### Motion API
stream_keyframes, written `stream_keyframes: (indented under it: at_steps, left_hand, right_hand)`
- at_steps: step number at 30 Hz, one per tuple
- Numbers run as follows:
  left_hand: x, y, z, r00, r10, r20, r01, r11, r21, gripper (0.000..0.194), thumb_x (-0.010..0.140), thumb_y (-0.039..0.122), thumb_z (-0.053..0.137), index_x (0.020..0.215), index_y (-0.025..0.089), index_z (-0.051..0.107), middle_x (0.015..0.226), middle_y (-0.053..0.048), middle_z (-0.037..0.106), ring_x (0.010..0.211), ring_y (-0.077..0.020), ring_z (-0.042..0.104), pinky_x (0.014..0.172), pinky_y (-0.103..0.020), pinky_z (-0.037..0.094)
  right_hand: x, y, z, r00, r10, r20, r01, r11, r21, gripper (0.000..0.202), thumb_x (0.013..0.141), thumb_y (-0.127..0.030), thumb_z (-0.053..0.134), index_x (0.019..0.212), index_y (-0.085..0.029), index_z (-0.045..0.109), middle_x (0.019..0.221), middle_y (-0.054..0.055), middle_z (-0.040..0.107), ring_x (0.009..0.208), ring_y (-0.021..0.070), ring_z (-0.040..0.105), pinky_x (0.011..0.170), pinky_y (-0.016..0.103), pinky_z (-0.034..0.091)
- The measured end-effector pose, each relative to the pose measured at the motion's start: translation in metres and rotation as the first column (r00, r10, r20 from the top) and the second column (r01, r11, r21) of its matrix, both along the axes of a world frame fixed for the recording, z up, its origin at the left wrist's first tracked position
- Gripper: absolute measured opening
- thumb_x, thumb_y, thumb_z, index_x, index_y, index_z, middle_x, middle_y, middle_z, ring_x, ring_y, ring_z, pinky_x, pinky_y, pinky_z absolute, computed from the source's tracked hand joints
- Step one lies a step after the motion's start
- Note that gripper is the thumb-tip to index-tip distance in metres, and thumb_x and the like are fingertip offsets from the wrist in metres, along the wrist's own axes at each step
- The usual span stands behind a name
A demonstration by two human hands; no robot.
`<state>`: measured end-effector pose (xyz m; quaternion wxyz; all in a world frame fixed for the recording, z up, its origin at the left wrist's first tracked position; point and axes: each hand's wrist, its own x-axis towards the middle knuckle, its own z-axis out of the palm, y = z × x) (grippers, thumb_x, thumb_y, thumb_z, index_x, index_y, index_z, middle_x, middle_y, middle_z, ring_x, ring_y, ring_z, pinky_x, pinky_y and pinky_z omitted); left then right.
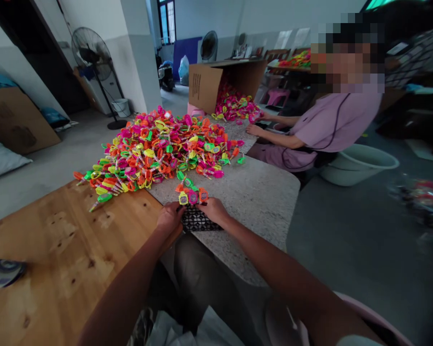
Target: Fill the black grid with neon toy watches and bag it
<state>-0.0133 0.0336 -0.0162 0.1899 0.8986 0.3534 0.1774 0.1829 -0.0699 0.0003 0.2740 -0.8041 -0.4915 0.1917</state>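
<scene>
Left hand (169, 216) and right hand (215, 211) are pinching the black grid's (198, 221) far end over the table (263, 192). Three watches (193, 197) are resting there, seeming light, soft-strapped; their cases are probably offering firmer hold.

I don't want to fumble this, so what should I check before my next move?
1. Left hand at the black grid: ok.
2. Right hand at its other side: ok.
3. Yellow, pink and orange watches side by side, faces visible: ok.
4. Firm hold by the fingers: cannot tell.
5. Other person's hands away from yours: ok.
6. Grid fully supported underneath: cannot tell.
</scene>
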Motion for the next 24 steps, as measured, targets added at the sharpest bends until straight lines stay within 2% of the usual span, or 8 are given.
stream_keyframes:
  at_steps: [6, 9, 13, 17, 19, 21, 23, 24]
  left_hand:
    - [-0.001, 0.000, -0.002, 1.000, 0.002, 0.005, -0.002, 1.000, -0.005, 0.026, 0.103, 0.040, 0.059, 0.104, 0.021, 0.076, 0.101, -0.009, 0.076, 0.099, -0.0235, 0.067, 0.093, -0.034, 0.048]
    - [-0.001, 0.000, -0.003, 1.000, 0.007, 0.004, -0.007, 1.000, -0.012, 0.026, 0.102, 0.041, 0.060, 0.105, 0.021, 0.076, 0.100, -0.009, 0.076, 0.100, -0.0236, 0.067, 0.094, -0.034, 0.048]
    - [0.000, -0.001, -0.003, 1.000, 0.004, 0.009, -0.004, 1.000, -0.020, 0.026, 0.102, 0.042, 0.060, 0.106, 0.021, 0.076, 0.102, -0.009, 0.076, 0.102, -0.0237, 0.067, 0.095, -0.033, 0.048]
    - [0.000, -0.002, 0.000, 1.000, 0.005, 0.015, -0.005, 1.000, -0.024, 0.023, 0.102, 0.039, 0.060, 0.104, 0.021, 0.075, 0.100, -0.009, 0.075, 0.099, -0.0241, 0.067, 0.092, -0.034, 0.048]
    - [-0.001, -0.002, 0.001, 1.000, 0.006, 0.022, -0.005, 1.000, -0.023, 0.022, 0.102, 0.037, 0.061, 0.102, 0.020, 0.076, 0.098, -0.010, 0.075, 0.097, -0.0243, 0.067, 0.090, -0.034, 0.048]
    - [-0.001, -0.002, 0.001, 1.000, 0.000, 0.028, 0.000, 1.000, -0.021, 0.022, 0.101, 0.036, 0.062, 0.099, 0.020, 0.076, 0.095, -0.009, 0.075, 0.096, -0.0242, 0.068, 0.088, -0.034, 0.048]
    - [-0.001, -0.002, 0.000, 0.999, -0.007, 0.034, 0.008, 1.000, -0.019, 0.021, 0.101, 0.036, 0.062, 0.098, 0.020, 0.076, 0.094, -0.009, 0.075, 0.095, -0.0239, 0.068, 0.088, -0.034, 0.048]
    - [-0.001, -0.002, -0.001, 0.999, -0.008, 0.038, 0.009, 1.000, -0.019, 0.022, 0.101, 0.036, 0.063, 0.098, 0.020, 0.076, 0.094, -0.009, 0.075, 0.094, -0.0237, 0.068, 0.087, -0.034, 0.048]
  right_hand:
    - [0.010, -0.003, 0.003, 0.964, 0.044, -0.261, -0.064, 0.995, -0.071, 0.019, 0.092, -0.026, 0.069, 0.075, -0.019, 0.074, 0.053, -0.003, 0.063, 0.049, 0.0144, 0.060, 0.055, 0.023, 0.042]
    - [0.010, -0.001, 0.003, 0.990, 0.075, -0.119, -0.082, 0.995, -0.056, 0.018, 0.091, -0.026, 0.070, 0.074, -0.019, 0.075, 0.060, 0.000, 0.068, 0.060, 0.0162, 0.066, 0.061, 0.024, 0.044]
    - [0.002, 0.002, 0.000, 0.987, 0.093, 0.132, -0.086, 0.995, -0.057, 0.012, 0.091, -0.025, 0.071, 0.088, -0.018, 0.080, 0.088, 0.007, 0.079, 0.085, 0.0207, 0.072, 0.074, 0.026, 0.046]
    - [0.000, 0.000, -0.003, 0.979, 0.106, 0.174, -0.098, 0.994, -0.056, 0.013, 0.093, -0.024, 0.069, 0.091, -0.018, 0.080, 0.094, 0.010, 0.079, 0.092, 0.0229, 0.073, 0.079, 0.027, 0.049]
    - [0.011, 0.000, -0.002, 0.989, 0.142, 0.034, -0.139, 0.987, -0.082, 0.011, 0.091, -0.021, 0.069, 0.089, -0.018, 0.079, 0.086, 0.008, 0.078, 0.083, 0.0205, 0.073, 0.074, 0.025, 0.051]
    - [0.030, 0.005, 0.002, 0.955, 0.172, -0.240, -0.214, 0.963, -0.163, 0.010, 0.089, -0.016, 0.068, 0.090, -0.018, 0.077, 0.075, 0.004, 0.076, 0.069, 0.0172, 0.071, 0.064, 0.023, 0.051]
    - [0.052, 0.019, 0.007, 0.898, 0.114, -0.425, -0.220, 0.953, -0.208, 0.013, 0.089, -0.014, 0.065, 0.094, -0.017, 0.077, 0.069, 0.002, 0.073, 0.058, 0.0141, 0.067, 0.054, 0.020, 0.049]
    - [0.062, 0.029, 0.010, 0.900, 0.067, -0.430, -0.169, 0.964, -0.205, 0.015, 0.090, -0.015, 0.063, 0.098, -0.016, 0.076, 0.071, 0.002, 0.074, 0.056, 0.0131, 0.065, 0.052, 0.019, 0.047]
